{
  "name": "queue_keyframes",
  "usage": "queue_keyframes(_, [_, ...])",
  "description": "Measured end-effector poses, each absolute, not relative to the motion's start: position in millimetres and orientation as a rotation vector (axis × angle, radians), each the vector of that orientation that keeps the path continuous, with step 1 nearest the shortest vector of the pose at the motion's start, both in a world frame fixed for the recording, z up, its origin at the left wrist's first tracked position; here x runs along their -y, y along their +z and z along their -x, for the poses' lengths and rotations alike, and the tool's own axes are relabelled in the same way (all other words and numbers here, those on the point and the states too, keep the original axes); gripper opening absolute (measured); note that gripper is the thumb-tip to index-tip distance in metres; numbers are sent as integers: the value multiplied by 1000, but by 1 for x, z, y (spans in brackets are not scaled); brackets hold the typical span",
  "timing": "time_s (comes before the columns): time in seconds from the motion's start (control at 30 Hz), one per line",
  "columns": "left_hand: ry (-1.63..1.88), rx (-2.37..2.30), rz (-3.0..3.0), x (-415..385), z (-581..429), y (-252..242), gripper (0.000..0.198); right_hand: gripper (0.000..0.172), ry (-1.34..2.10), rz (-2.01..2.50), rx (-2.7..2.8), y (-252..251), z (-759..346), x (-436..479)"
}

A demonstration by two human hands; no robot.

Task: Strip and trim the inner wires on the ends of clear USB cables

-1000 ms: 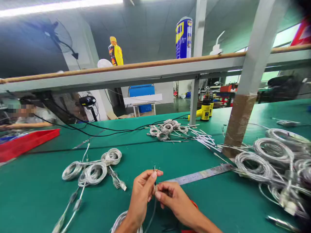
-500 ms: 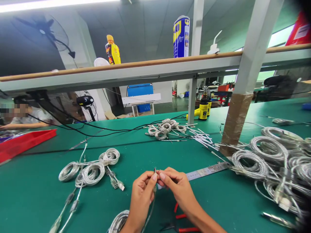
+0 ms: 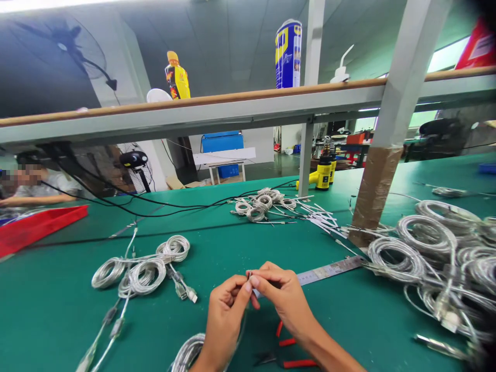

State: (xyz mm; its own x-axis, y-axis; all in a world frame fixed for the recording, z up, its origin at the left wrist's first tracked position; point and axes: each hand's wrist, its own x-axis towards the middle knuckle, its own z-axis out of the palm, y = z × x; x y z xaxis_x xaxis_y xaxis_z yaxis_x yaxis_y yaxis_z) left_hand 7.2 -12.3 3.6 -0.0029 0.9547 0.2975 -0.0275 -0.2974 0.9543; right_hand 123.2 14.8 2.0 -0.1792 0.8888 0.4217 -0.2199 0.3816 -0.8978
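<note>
One green bench [image 3: 217, 240] carries a steel ruler [image 3: 329, 270]; beside the ruler's near end, left hand [image 3: 228, 305] and right hand [image 3: 284, 294] have fingers pinched on a cable tip [image 3: 250, 275]. Fine handling of that tip seems the step; the next move calls for steady pinching.

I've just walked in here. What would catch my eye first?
Probably the left hand and right hand, fingertips together at the end of a thin cable, low in the middle over the green table. Next, the tangled pile of pale coiled cables at the right. Above, the tall blue-and-yellow can stands out on the shelf.
</note>
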Motion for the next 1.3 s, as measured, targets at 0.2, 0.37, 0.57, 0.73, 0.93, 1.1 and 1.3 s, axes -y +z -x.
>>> queue_keyframes(0.2, [1425, -1048, -1404, 12, -8, 4, 21, 12, 1165, 681, 1323, 0, -124, -16])
queue_keyframes(0.37, [1378, -1031, -1348, 11, -8, 1, 27, 12, 1095, 699, 1345, -2, -124, -16])
queue_keyframes(0.57, [1335, -1013, -1300, 10, -9, 0, 30, 10, 780, 856, 1436, 4, -123, -8])
queue_keyframes(0.73, [1245, -993, -1283, 5, -8, 2, 33, 14, 828, 859, 1470, 5, -128, -14])
queue_keyframes(0.93, [1173, -960, -1217, 0, -4, 3, 27, 13, 1098, 759, 1459, 5, -137, -27])
queue_keyframes(1.1, [1137, -977, -1259, -2, -4, 5, 26, 14, 1089, 786, 1495, 7, -137, -26])
queue_keyframes(1.3, [1234, -1060, -1277, 1, -8, 7, 25, 21, 1121, 735, 1354, 2, -124, -17])
